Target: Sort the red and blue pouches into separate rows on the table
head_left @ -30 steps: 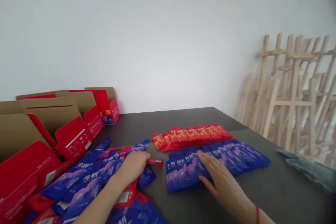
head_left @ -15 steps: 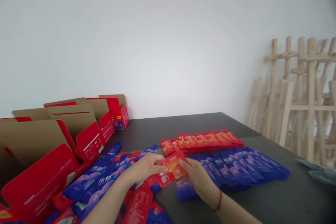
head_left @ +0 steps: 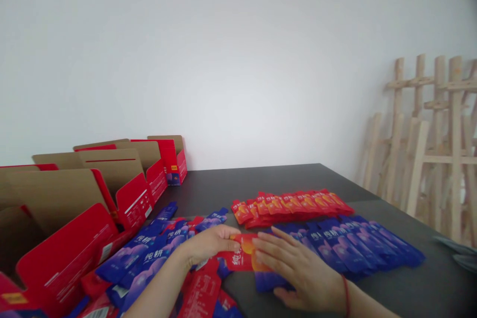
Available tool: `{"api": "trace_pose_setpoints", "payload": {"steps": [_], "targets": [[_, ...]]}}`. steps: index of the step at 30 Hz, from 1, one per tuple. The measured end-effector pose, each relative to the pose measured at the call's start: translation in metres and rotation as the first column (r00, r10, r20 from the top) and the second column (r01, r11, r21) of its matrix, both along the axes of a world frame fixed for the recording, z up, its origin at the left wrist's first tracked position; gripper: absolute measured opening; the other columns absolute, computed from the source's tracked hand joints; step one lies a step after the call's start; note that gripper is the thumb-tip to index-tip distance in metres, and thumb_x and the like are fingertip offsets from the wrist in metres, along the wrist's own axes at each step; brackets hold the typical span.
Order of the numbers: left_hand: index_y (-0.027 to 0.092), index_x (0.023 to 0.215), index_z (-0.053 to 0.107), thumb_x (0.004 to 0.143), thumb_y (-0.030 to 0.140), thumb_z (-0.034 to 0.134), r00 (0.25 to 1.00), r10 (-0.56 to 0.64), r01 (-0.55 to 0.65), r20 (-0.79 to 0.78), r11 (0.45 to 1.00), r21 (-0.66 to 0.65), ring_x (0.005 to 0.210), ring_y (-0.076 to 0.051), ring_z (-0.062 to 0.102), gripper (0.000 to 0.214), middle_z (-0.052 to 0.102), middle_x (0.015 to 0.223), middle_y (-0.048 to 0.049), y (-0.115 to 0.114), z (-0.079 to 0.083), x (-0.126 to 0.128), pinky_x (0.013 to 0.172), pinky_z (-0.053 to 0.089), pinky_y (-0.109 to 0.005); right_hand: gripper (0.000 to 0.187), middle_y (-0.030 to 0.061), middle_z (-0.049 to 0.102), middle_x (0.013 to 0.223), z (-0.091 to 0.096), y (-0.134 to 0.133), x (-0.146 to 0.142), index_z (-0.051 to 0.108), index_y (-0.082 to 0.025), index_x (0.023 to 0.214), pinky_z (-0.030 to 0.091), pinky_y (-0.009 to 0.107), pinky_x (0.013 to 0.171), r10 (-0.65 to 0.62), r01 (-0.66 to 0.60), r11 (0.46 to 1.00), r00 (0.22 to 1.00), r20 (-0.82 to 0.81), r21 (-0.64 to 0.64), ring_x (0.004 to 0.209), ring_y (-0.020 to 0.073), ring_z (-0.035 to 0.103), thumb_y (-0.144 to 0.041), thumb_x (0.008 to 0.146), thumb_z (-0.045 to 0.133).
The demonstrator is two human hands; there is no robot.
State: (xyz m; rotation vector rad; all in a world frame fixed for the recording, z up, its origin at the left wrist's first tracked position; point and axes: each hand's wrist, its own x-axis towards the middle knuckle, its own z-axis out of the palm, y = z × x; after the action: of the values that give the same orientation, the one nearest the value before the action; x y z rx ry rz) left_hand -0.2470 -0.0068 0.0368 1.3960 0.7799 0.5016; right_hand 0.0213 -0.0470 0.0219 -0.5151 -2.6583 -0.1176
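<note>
A red sachet [head_left: 243, 257] with an orange picture and white lettering lies between my two hands. My left hand [head_left: 213, 244] pinches its left end between thumb and fingers. My right hand [head_left: 294, 269], wearing a red cord at the wrist, lies flat with outstretched fingers over the sachet's right end. Part of a blue sachet [head_left: 264, 282] shows beneath. To the right is an overlapping row of blue sachets [head_left: 350, 243], and behind it a row of red sachets [head_left: 294, 204]. Left of my hands sits a loose pile of blue and red sachets [head_left: 149, 253].
Several red cardboard boxes [head_left: 63, 253] with raised brown flaps line the left side of the dark table [head_left: 216, 186]. A white wall [head_left: 238, 69] rises behind. Wooden easels [head_left: 452, 149] lean at the right, and a grey object [head_left: 462, 253] sits at the right table edge.
My right hand has gone from gripping the red sachet's right end to lying flat over it with fingers spread. The sachet has turned more level. The view has shifted slightly left.
</note>
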Motion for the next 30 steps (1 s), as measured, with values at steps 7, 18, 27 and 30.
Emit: {"api": "trace_pose_setpoints", "payload": {"steps": [7, 18, 27, 30], "targets": [[0.014, 0.079, 0.060, 0.065, 0.047, 0.076, 0.998, -0.046, 0.049, 0.035, 0.997, -0.063, 0.047, -0.006, 0.040, 0.040, 0.050, 0.060, 0.0040, -0.002, -0.004, 0.002, 0.048, 0.033, -0.021, 0.038, 0.0068, 0.055, 0.136, 0.015, -0.006, -0.021, 0.046, -0.015, 0.134, 0.035, 0.032, 0.110, 0.086, -0.081, 0.996, 0.988, -0.125, 0.044, 0.133, 0.0137, 0.039, -0.013, 0.098, 0.034], [0.018, 0.099, 0.059, 0.081, 0.020, 0.045, 0.710, 0.539, -0.059, -0.452, 0.686, 0.726, 0.085, -0.019, 0.061, 0.023, 0.065, 0.094, -0.0053, 0.035, -0.038, 0.005, 0.076, 0.046, -0.030, 0.036, 0.0042, 0.071, 0.111, 0.031, 0.045, 0.006, 0.063, -0.025, 0.120, 0.055, 0.031, 0.084, -0.483, 0.482, 0.876, 0.875, -0.026, -0.012, 0.098, 0.0202, 0.068, -0.015, 0.094, 0.040], [0.011, 0.133, 0.045, 0.079, 0.030, 0.058, 0.525, 0.543, 0.280, -0.655, 0.617, 0.736, 0.134, -0.031, 0.035, 0.059, 0.040, 0.145, -0.0182, 0.070, -0.052, 0.051, 0.108, 0.030, -0.042, 0.026, 0.0090, 0.062, 0.116, 0.030, 0.128, -0.062, 0.058, -0.016, 0.117, 0.053, 0.040, 0.082, -0.607, 0.601, 0.791, 0.751, 0.261, 0.112, 0.096, 0.0206, 0.063, -0.027, 0.094, 0.055], [0.015, 0.132, 0.046, 0.081, 0.028, 0.055, 0.539, 0.509, 0.318, -0.671, 0.615, 0.722, 0.131, -0.030, 0.040, 0.053, 0.044, 0.142, -0.0157, 0.068, -0.057, 0.046, 0.107, 0.031, -0.042, 0.032, 0.0087, 0.059, 0.116, 0.009, 0.132, -0.083, 0.056, -0.015, 0.117, 0.053, 0.041, 0.081, -0.567, 0.566, 0.816, 0.747, 0.347, 0.114, 0.096, 0.0210, 0.061, -0.033, 0.091, 0.058]]}}
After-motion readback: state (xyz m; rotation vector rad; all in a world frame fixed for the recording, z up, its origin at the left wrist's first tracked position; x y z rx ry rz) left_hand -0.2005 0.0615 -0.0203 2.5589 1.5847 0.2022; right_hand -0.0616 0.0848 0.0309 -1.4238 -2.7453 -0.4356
